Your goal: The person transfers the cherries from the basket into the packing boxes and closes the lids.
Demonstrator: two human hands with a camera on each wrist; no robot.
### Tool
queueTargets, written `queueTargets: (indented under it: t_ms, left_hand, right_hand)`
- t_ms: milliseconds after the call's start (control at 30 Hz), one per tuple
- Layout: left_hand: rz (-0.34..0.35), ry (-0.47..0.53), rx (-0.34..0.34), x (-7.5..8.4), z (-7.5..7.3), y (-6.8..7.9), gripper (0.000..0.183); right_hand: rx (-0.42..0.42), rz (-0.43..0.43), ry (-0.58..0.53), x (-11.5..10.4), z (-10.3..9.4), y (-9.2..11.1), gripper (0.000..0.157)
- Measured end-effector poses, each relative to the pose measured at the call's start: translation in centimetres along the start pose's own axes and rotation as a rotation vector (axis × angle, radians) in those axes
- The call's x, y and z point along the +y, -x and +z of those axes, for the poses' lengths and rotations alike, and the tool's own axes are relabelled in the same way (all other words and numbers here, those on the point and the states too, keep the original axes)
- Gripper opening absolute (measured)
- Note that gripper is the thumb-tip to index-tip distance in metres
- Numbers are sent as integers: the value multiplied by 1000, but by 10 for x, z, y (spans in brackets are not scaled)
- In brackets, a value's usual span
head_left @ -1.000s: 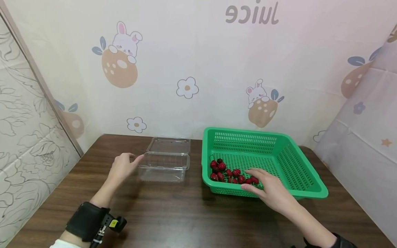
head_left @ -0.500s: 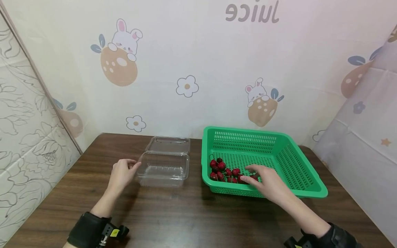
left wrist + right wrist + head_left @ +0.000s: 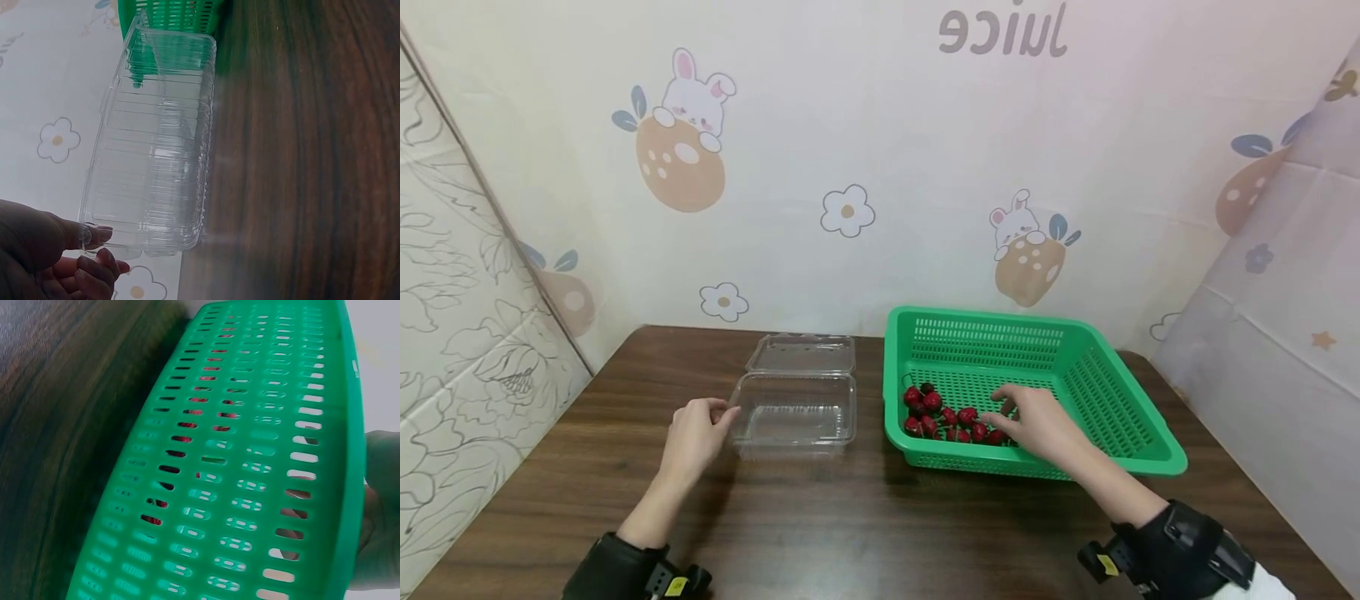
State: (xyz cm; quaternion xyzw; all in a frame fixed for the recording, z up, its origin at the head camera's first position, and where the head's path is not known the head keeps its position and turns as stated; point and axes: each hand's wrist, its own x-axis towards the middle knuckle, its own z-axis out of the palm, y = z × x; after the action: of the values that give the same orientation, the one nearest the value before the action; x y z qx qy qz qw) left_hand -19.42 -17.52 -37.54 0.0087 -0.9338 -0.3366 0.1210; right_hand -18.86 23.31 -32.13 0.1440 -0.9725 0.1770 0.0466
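Observation:
A clear plastic clamshell container (image 3: 797,412) lies on the table at centre left, its lid (image 3: 801,353) folded back toward the wall. My left hand (image 3: 697,433) pinches the container's left rim; in the left wrist view the thumb (image 3: 97,235) laps over the edge and the fingers curl outside it. Several dark red cherries (image 3: 932,402) are gathered in the front left corner of a green plastic basket (image 3: 1138,400). Over its front rim reaches my right hand (image 3: 1048,425), thumb and forefinger apart right at the cherries. In the right wrist view the basket wall hides its fingertips.
The dark wood table (image 3: 835,533) carries both containers, the basket standing to the right of the clamshell. Behind them rises a printed wall cloth (image 3: 865,275), and a patterned panel (image 3: 482,367) borders the left side.
My left hand has come down and nearer, tilting the container's opening more into view and lowering its rim. My right hand has shifted slightly left and away over the cherries, fingers dipping lower.

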Motion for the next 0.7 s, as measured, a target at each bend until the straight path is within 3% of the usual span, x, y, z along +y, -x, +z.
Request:
queueTargets:
  t_ms: [700]
  left_hand:
    - [-17,-21,-18,1,10,19,34]
  right_hand:
    - [-78,62,26,6,19,-20,28]
